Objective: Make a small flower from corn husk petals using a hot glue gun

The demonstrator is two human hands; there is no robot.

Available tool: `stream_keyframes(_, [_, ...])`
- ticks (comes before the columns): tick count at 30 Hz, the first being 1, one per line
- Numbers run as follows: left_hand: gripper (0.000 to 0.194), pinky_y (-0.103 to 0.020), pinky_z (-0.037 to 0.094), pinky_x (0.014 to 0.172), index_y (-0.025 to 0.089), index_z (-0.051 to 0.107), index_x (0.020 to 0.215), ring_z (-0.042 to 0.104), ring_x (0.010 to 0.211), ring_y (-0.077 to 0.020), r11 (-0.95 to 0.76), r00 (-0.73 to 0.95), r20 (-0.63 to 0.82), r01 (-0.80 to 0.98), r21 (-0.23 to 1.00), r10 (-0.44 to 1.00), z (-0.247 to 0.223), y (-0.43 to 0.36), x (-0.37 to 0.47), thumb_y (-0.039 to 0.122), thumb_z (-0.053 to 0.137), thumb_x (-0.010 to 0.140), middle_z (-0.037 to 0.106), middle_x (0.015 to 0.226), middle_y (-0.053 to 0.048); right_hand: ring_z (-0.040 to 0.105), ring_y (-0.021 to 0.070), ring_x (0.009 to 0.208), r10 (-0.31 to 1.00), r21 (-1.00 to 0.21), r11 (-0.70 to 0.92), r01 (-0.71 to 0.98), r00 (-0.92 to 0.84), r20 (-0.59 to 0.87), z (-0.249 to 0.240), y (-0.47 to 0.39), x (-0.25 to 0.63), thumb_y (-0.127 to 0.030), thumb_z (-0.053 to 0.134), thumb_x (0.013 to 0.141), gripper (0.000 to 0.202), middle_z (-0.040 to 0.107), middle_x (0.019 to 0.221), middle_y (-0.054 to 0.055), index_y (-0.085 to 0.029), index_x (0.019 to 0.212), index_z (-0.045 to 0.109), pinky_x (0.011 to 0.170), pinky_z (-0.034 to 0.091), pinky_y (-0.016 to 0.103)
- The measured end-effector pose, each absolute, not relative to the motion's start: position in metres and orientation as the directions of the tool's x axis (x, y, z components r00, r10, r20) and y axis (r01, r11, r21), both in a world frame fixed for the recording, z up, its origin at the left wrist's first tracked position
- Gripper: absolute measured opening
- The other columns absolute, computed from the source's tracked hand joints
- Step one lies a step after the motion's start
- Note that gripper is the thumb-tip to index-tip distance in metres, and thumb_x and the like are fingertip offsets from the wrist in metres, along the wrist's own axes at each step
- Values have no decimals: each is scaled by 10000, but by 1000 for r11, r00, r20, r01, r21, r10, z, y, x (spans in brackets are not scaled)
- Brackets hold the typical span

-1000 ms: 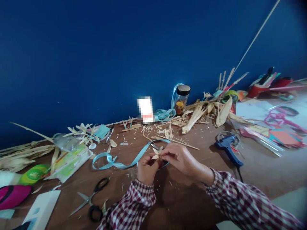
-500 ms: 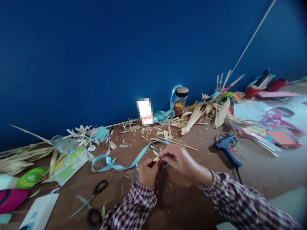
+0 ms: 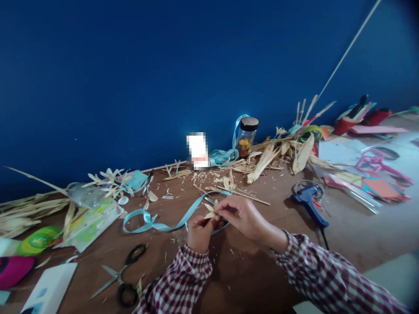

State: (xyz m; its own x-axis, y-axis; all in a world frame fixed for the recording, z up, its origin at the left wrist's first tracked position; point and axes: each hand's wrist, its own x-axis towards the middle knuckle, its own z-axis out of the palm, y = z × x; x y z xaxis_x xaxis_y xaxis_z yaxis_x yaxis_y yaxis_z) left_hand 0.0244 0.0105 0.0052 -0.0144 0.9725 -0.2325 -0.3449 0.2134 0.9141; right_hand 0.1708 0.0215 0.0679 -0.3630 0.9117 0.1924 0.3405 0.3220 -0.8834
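Over the middle of the brown table, a small flower of pale dried corn husk [image 3: 210, 211] is held between both hands. My left hand [image 3: 200, 231] is closed around its base, thumb pressed to the fingers. From the right, my right hand [image 3: 240, 218] pinches the flower near its centre; its fingertips partly hide the petals. A light-blue ribbon [image 3: 193, 211] runs behind the hands and curls out to the left. Open scissors [image 3: 119, 274] with black handles lie left of my left sleeve. To the right rests a blue glue gun [image 3: 309, 203].
Corn husks [image 3: 263, 163], husk scraps and a black-lidded jar [image 3: 248, 137] line the blue wall. Finished-looking husk flowers [image 3: 111, 183] and a plastic bottle [image 3: 85, 195] are at left, above a white box [image 3: 49, 290]. Coloured papers [image 3: 381, 185] lie at right.
Both hands have shifted very slightly left with the flower, and its petals are turned a little. The view has moved slightly; the things on the table stay in place.
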Motion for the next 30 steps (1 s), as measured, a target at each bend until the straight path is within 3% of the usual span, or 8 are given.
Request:
stream_keyframes(5, [160,-314,558,588,177,746,702,633,542,-161,199,46,-196,-378,904,980,-4,9,20,286,760,586,703,615,-19,593,147,768,921,-888,303,345,-344,181,68,21,170,-174,527,844,115,641,820,26,-191,847,641,695,461,260])
stream_keyframes(11, [156,-265,540,507,165,729,639,602,479,-133,196,17,-204,-375,906,979,2,7,20,301,769,572,671,543,-5,594,144,772,916,-887,322,330,-346,204,68,19,167,-153,537,831,112,645,814,26,-183,845,644,698,458,258])
stream_keyframes(16, [186,-282,540,527,163,718,617,596,489,-138,153,-24,-172,-348,925,985,4,7,20,334,769,564,654,535,0,599,149,782,921,-895,317,315,-328,211,67,19,163,-158,536,827,105,649,832,28,-190,852,633,696,463,261])
stream_keyframes(21, [137,-304,541,592,176,733,701,622,570,-160,104,12,-106,-348,932,994,1,7,16,297,731,636,683,615,-17,588,134,708,947,-939,234,251,-277,162,63,15,160,-183,524,825,83,617,812,18,-196,907,530,633,469,242])
stream_keyframes(24, [128,-272,523,550,185,737,745,601,547,-145,60,-6,-64,-296,953,998,2,5,14,282,712,664,673,603,-13,558,120,679,961,-956,187,226,-243,130,66,15,163,-217,488,852,64,576,782,9,-194,911,488,602,455,228])
stream_keyframes(30, [110,-226,470,489,191,729,710,547,494,-118,-73,-62,62,-203,976,996,7,1,15,290,706,668,637,555,-4,581,130,695,917,-961,123,247,-399,15,82,20,168,-321,530,840,179,618,798,25,-162,922,550,592,456,229])
